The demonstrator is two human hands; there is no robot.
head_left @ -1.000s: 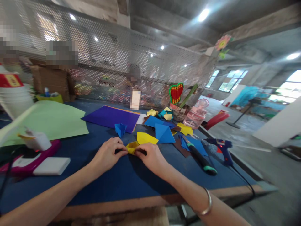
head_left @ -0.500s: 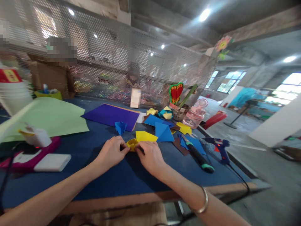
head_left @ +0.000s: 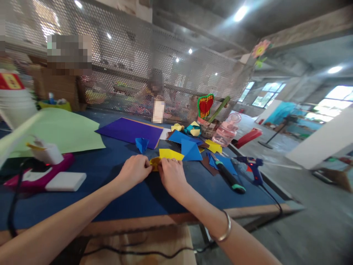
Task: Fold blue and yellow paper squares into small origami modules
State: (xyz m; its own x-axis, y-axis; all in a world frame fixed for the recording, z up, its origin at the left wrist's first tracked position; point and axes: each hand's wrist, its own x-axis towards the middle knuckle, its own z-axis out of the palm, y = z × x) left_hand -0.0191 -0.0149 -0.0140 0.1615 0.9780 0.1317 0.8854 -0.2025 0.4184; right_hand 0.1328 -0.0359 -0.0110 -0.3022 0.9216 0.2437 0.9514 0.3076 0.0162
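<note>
Between my two hands is a small folded piece of yellow paper [head_left: 155, 162], pinched from both sides. My left hand [head_left: 135, 170] is closed on its left edge, and my right hand [head_left: 173, 176] is closed on its right, covering part of it. Just behind my right hand lies a flat yellow sheet [head_left: 171, 154]. A small folded blue paper piece [head_left: 142, 145] stands beyond my left hand. Blue folded paper [head_left: 191, 150] lies to the right of the yellow sheet.
Purple sheets [head_left: 132, 131] and a large green sheet [head_left: 68, 134] lie at the back left. A magenta power strip [head_left: 35, 180] and white power bank [head_left: 67, 181] sit left. To the right are a utility knife [head_left: 229, 177], a glue gun [head_left: 253, 168] and a pink bottle [head_left: 226, 130].
The camera view has shifted slightly, showing more below the table edge. Both hands still hold the yellow paper, which now looks flatter between the fingers.
</note>
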